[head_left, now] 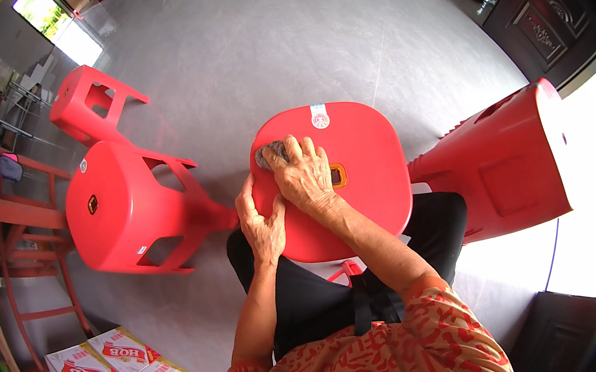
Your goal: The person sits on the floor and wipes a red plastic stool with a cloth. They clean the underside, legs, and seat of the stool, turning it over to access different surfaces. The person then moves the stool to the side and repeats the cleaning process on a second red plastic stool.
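A red plastic stool (367, 157) stands between my knees, its seat facing up. The seat has an orange-rimmed square hole (339, 176) in the middle and a sticker (319, 117) near the far edge. My right hand (303, 177) presses a grey, rough-textured scouring pad (264, 158) onto the seat's far left part; the fingers cover most of the pad. Closer to me, my left hand (263, 229) grips the left rim of the same stool, with the thumb on top and the fingers along the side.
Two red stools, one nearer (117, 227) and one farther (86, 106), are on the left. A tall red stool or stack (503, 164) leans at the right. Printed cartons (123, 353) lie at lower left, beside a wooden rack (24, 207). A dark carved door (543, 26) stands far right.
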The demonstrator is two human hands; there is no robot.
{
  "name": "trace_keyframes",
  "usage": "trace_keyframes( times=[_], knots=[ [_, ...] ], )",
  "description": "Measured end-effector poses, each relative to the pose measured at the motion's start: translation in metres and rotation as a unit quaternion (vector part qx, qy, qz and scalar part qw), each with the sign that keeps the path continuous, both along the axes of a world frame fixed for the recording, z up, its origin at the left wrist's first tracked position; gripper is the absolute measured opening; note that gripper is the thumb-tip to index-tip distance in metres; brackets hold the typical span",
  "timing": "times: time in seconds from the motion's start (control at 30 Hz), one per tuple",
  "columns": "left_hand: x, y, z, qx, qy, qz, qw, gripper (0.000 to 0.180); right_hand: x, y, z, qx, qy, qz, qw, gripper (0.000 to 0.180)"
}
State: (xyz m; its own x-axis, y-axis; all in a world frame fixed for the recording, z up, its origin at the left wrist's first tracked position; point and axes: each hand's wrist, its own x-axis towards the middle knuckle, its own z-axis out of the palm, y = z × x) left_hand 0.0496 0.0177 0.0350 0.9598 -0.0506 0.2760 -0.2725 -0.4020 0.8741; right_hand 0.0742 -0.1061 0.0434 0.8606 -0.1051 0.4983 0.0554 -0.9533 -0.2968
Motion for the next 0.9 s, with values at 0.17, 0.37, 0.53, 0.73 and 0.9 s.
trace_keyframes(
  times=[0.17, 0.37, 0.53, 0.73, 0.9],
  knots=[
    [-0.001, 0.001, -0.004, 0.028, -0.007, 0.011, 1.000, 0.059, 0.023, -0.024, 0.002, -0.016, 0.009, -0.063, 0.998, 0.035],
    [-0.001, 0.001, -0.004, 0.004, 0.007, 0.017, 1.000, 0.059, 0.029, -0.075, 0.009, 0.013, 0.086, -0.170, 0.982, 0.033],
    [0.001, 0.002, -0.007, 0.005, 0.001, 0.016, 1.000, 0.059, 0.023, -0.087, 0.002, 0.005, 0.066, -0.246, 0.967, 0.030],
    [-0.002, -0.001, -0.001, 0.009, 0.012, 0.024, 1.000, 0.058, 0.035, -0.032, 0.002, 0.008, 0.017, -0.135, 0.991, 0.029],
    [-0.001, 0.003, -0.008, -0.031, 0.023, 0.009, 0.999, 0.059, 0.041, 0.006, 0.008, 0.032, 0.056, -0.043, 0.997, 0.034]
  ],
)
